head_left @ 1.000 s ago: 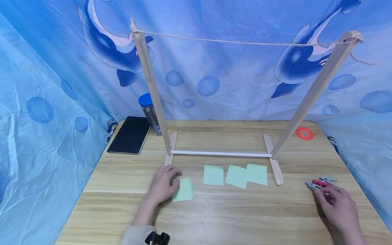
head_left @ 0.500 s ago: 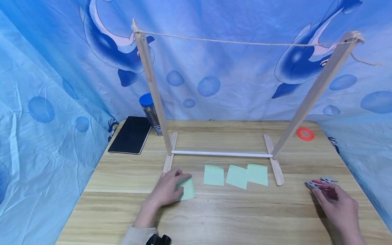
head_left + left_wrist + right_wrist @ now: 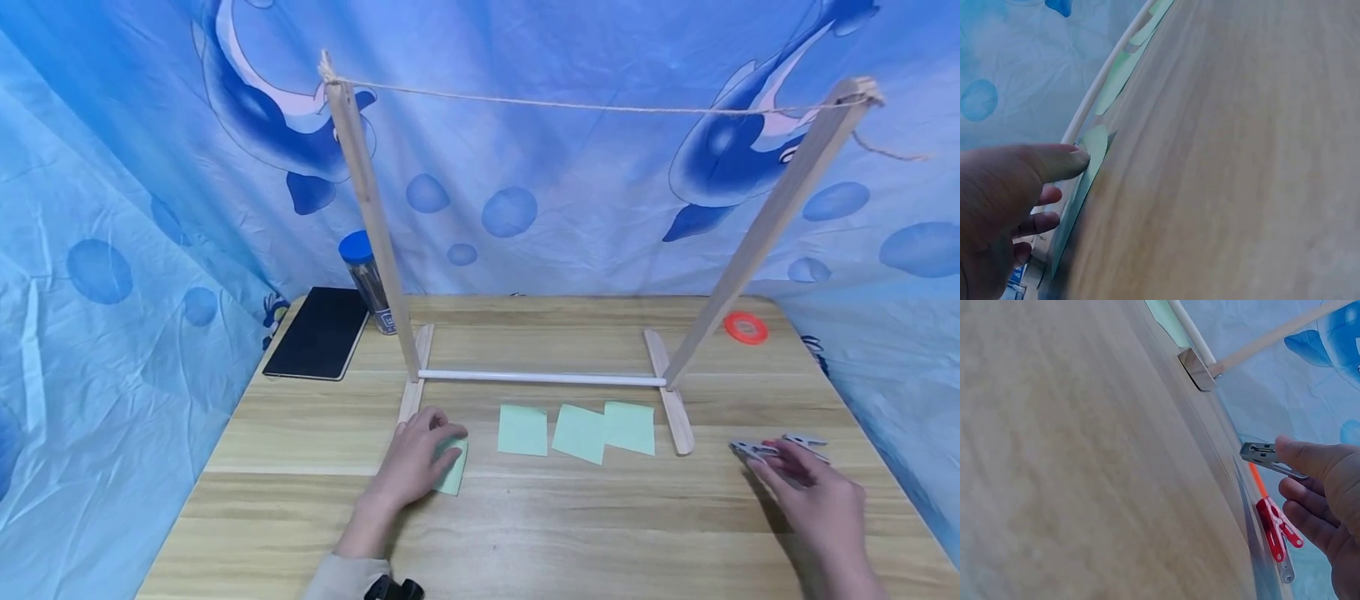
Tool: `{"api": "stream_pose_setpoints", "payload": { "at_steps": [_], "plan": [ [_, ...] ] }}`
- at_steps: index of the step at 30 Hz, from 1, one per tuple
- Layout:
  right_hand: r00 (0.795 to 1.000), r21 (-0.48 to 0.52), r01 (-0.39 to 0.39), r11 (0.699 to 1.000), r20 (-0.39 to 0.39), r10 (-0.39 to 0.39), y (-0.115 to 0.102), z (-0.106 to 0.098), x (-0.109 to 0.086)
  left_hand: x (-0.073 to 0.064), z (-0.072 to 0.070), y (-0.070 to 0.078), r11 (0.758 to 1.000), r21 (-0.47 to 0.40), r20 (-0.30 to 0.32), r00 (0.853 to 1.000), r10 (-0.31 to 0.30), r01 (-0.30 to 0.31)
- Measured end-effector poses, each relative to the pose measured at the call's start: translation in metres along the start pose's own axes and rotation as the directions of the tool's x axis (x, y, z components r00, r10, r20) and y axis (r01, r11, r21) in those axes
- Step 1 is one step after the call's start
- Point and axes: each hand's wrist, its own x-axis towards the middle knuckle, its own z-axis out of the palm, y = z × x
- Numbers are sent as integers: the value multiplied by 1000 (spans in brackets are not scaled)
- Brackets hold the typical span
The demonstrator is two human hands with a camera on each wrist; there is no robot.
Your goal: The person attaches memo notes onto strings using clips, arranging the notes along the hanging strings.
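My left hand pinches a pale green sticky note at the left of the row. In the left wrist view this sticky note bends up from the table, its top edge at the thumb. My right hand holds a grey clothespin between thumb and fingers, raised over the tabletop. Beneath it lie a red clothespin and another grey clothespin. Three more green sticky notes lie in front of the rack, two of them meeting at their edges.
A wooden rack stands across the table with a string tied between its posts and a white rod low down. Behind its left post are a blue-lidded jar and a black notebook. An orange ring lies at right.
My left fingers have closed over the sticky note and drawn its edge up. My right hand has lifted a grey clothespin from the group and moved slightly left.
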Motion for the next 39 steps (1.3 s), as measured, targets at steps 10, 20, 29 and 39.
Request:
{"api": "stream_pose_setpoints", "payload": {
  "at_steps": [10,20,29,39],
  "plan": [
    [1000,6,-15,1000,14,14,-4,5,0,0,1,-3,997,-12,17,997,75,-75],
    [996,-20,-11,1000,83,13,-10,9,2,0,-1,2,995,-43,-20,996,-87,86],
    [993,41,95,995,60,-97,-28,11,13,-1,-5,4,997,-35,12,998,-69,69],
    [972,208,228,951,6,-235,-68,18,28,8,-20,6,978,-201,-185,979,-86,47]
  ]
}}
